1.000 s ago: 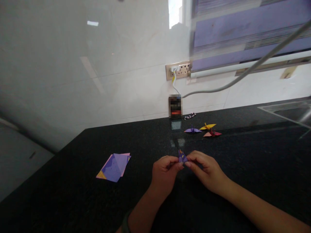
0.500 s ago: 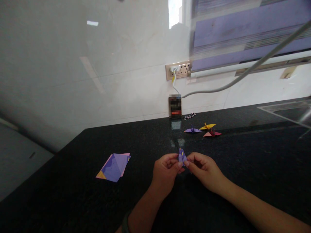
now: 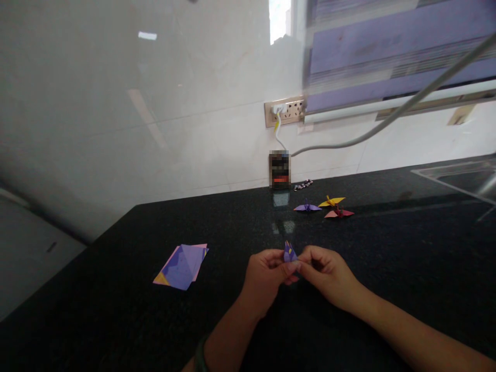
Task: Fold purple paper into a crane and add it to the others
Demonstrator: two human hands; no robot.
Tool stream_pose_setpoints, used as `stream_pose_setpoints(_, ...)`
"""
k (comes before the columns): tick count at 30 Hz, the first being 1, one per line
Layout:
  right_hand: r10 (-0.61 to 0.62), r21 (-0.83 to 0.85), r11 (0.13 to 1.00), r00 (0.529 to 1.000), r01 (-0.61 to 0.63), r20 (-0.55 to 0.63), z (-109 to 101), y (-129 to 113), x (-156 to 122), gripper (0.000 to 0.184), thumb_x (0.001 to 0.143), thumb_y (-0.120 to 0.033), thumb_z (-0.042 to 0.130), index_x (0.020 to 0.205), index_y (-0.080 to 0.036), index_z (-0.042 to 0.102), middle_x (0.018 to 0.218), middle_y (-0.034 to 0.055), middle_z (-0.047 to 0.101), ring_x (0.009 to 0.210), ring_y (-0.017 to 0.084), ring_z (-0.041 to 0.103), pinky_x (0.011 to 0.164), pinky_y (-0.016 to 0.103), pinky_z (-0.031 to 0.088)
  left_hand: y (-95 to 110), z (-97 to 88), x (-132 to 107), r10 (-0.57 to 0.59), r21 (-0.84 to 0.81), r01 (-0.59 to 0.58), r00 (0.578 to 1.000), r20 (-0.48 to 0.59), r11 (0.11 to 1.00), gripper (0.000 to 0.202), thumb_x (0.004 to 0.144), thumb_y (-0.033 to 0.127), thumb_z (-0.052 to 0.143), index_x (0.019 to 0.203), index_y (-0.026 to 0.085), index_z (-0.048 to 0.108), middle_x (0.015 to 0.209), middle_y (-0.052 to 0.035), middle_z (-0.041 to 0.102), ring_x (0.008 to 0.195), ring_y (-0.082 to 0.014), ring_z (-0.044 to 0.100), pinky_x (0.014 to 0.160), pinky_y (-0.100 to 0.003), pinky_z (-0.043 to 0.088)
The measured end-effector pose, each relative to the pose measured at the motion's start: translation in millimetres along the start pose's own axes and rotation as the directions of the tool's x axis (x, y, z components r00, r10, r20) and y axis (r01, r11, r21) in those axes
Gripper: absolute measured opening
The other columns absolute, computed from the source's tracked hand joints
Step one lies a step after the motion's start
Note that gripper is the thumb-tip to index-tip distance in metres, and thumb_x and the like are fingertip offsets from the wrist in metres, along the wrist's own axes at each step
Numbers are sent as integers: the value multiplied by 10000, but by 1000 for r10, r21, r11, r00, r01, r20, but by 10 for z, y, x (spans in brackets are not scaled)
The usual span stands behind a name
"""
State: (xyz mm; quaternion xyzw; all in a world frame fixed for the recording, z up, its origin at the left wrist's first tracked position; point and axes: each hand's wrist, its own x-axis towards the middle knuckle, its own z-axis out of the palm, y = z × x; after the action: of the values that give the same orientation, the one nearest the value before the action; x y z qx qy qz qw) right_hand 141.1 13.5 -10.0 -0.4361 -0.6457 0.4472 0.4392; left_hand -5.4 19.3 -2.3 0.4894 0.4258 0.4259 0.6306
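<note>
A small folded purple paper piece [image 3: 289,253] with a yellow fleck sticks up between both hands, just above the black stone counter [image 3: 116,320]. My left hand [image 3: 265,276] pinches its left side with thumb and fingers closed. My right hand [image 3: 328,275] pinches its right side, fingers curled in. The lower part of the paper is hidden by my fingertips.
A loose stack of purple and pink paper sheets [image 3: 182,266] lies to the left. Three finished paper cranes, purple [image 3: 307,207], yellow [image 3: 331,200] and red [image 3: 338,213], stand further back. A small dark device [image 3: 279,169] leans on the wall under a socket strip [image 3: 283,111]. A sink edge [image 3: 457,178] is at far right.
Both hands have sunk slightly toward me with the paper, and the fingertips have closed further over it, so less of the purple tip shows.
</note>
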Motion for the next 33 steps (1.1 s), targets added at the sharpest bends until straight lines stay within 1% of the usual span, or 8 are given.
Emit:
stream_pose_setpoints(6, 13, 22, 1000, 1000, -12, -15, 6, -72, -21, 186, 752, -277, 551, 609, -160, 526, 574, -1, 592, 511, 101, 501, 475, 212, 360, -1, 18, -18, 33, -3, -33, 998, -47, 999, 157, 622, 258, 679, 661, 108, 657, 579, -28, 640, 482, -92, 563, 474, -194, 434)
stream_pose_setpoints(11, -12, 42, 999, 1000, 12, -15, 13, -95, -49, 192, 757, -276, 548, 607, -157, 526, 572, -4, 565, 530, 104, 492, 499, 219, 366, 10, 31, -35, 58, -19, -59, 997, -58, 998, 158, 623, 251, 674, 591, 103, 630, 524, -13, 609, 427, -83, 531, 437, -195, 417)
stream_pose_setpoints(15, 29, 85, 996, 999, -25, -44, 25, -58, -34, 178, 738, -270, 569, 605, -156, 536, 534, -24, 526, 486, 84, 446, 462, 203, 337, 4, 19, -11, 21, -38, -23, 999, -49, 999, 174, 632, 268, 665, 643, 97, 633, 567, -25, 617, 467, -88, 541, 467, -201, 420)
stream_pose_setpoints(18, 54, 129, 991, 995, -43, -84, 16, -41, -10, 165, 717, -273, 591, 609, -152, 559, 546, -21, 534, 483, 79, 437, 459, 202, 336, -2, 4, 6, -13, -28, 13, 1000, 9, 1000, 215, 641, 288, 657, 741, 99, 641, 623, -40, 629, 513, -98, 556, 497, -209, 425)
stream_pose_setpoints(21, 63, 185, 982, 994, -46, -90, -7, -42, 7, 174, 705, -285, 605, 606, -146, 567, 563, -18, 537, 491, 78, 444, 471, 205, 348, -2, -6, 6, -4, 44, 2, 999, 37, 999, 210, 659, 303, 635, 692, 95, 635, 590, -38, 615, 488, -100, 542, 484, -216, 414)
stream_pose_setpoints(27, 88, 407, 906, 992, -117, 89, 6, -37, -4, 185, 679, -320, 638, 743, -166, 558, 620, -19, 550, 511, 86, 470, 444, 196, 338, -32, -7, -34, 107, 141, -118, 990, 88, 983, 204, 694, 276, 599, 571, 114, 612, 516, -6, 563, 470, -88, 496, 485, -209, 384)
stream_pose_setpoints(29, 97, 471, 870, 987, -147, 128, 21, -24, -15, 183, 656, -295, 667, 721, -163, 558, 592, -27, 543, 500, 81, 464, 441, 193, 322, -49, -1, -56, 116, 178, -136, 986, 122, 975, 219, 711, 271, 578, 558, 116, 606, 508, -4, 552, 474, -85, 482, 482, -204, 363)
stream_pose_setpoints(33, 159, 527, 827, 980, -197, 118, 16, -6, -31, 149, 662, -243, 669, 612, -139, 574, 504, -45, 491, 417, 43, 364, 394, 189, 229, -56, 21, -100, 128, 226, -161, 980, 156, 961, 222, 726, 255, 556, 556, 117, 594, 491, 4, 523, 465, -81, 456, 475, -204, 336)
